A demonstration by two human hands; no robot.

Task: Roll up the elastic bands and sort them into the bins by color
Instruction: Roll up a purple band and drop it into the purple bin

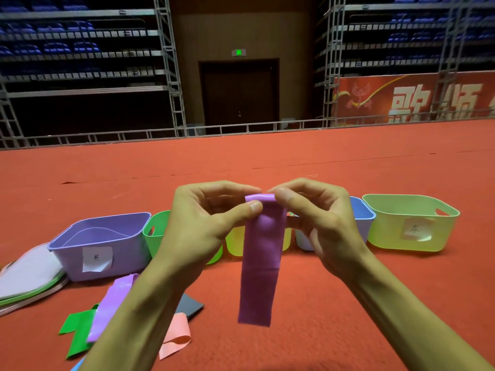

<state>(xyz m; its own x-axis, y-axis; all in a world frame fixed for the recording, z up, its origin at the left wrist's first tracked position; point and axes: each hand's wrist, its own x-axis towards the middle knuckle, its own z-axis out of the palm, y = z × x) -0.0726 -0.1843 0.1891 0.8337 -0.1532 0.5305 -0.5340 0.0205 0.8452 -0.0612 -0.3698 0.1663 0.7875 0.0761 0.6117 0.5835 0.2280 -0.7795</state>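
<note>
Green bin (158, 226) is half covered by the L hand (211, 223). Yellow bin (234, 245) is seen only as slivers either side of the hanging band. Blue bin (362, 210) is mostly blocked by the R hand (317, 223). Paper labels are stuck on the purple bin (128, 253) and the lime bin (385, 231), but the handwriting can't be read. A stack of flat lids (26, 274) is cut off by the left frame edge, and a blue scrap (77, 366) is clipped at the bottom edge.

Loose bands are scattered on the red carpet (348, 290) in front of the purple bin, btwn it and the L forearm: a lilac band (115, 303) is laid over a green band (77, 333), while a pink band (175, 336) and a dark grey band (190, 303) are partly hidden under the forearm.

Five bins are lined up in a row across the carpet, purple at far left, lime at far right. A thin curved line is visible inside the purple bin; whether it is a band can't be told. Contents of the other bins aren't visible from this angle.

The purple band (259, 263) is held up in the air, centre frame, in front of the yellow bin. Its top end is pinched by both hands, brought close together, thumbs on the near face. The top edge looks folded over, and the rest hangs straight down.
</note>
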